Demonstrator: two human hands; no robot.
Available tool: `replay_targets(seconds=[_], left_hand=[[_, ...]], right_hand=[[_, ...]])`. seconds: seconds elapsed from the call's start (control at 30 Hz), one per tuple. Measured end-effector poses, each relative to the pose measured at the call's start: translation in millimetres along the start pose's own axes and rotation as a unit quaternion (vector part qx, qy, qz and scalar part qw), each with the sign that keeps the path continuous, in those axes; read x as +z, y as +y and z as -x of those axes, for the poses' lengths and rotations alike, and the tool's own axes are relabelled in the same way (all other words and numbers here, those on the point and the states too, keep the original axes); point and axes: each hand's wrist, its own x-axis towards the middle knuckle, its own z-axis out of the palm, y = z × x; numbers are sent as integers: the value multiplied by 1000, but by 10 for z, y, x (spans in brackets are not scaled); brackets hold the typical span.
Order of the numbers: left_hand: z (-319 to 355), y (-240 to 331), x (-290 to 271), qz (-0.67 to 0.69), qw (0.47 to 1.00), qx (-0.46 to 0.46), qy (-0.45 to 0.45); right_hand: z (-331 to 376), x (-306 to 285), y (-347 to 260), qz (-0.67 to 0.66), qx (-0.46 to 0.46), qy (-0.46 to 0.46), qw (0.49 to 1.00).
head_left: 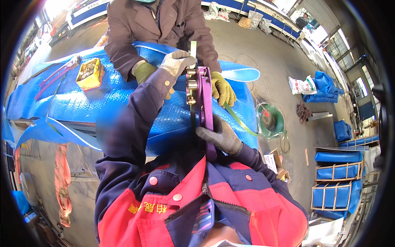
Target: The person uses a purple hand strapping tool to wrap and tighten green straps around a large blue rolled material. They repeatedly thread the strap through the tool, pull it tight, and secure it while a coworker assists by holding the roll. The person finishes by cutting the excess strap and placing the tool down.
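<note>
In front of my chest a purple strapping tool (205,92) stands lengthwise over the blue-wrapped bundle. My right hand (225,136), in a grey glove, is closed round its lower handle. My left hand (177,64), gloved in light grey, pinches the green strap (193,50) where it rises at the tool's far end. Across from me a co-worker's yellow-green gloved hand (223,88) rests beside the tool, near another length of green strap (242,121). The co-worker's other gloved hand (144,72) is close to my left wrist and partly hidden by it.
Blue bubble sheeting (111,61) covers the bundle. On it lie a yellow box (90,74) of small parts and another purple tool (57,76). A green strap coil (270,120) sits on the floor at right. Blue wrapped packs in wooden frames (337,197) stand farther right.
</note>
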Motion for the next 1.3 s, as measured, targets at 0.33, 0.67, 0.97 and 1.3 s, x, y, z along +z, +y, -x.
replay_targets(seconds=[0.33, 0.67, 0.97, 1.3], left_hand=[[-292, -608, 169, 13, 993, -76, 93], [-517, -1119, 46, -242, 946, -141, 165], [-717, -1533, -38, -409, 891, -39, 194], [-871, -1550, 172, -367, 911, -131, 132]], right_hand=[[79, -950, 216, 497, 30, 195, 845], [-375, -1265, 119, 2, 117, -6, 993], [-689, -1004, -580, -172, 27, 0, 985], [-294, -557, -740, 19, 33, -48, 998]])
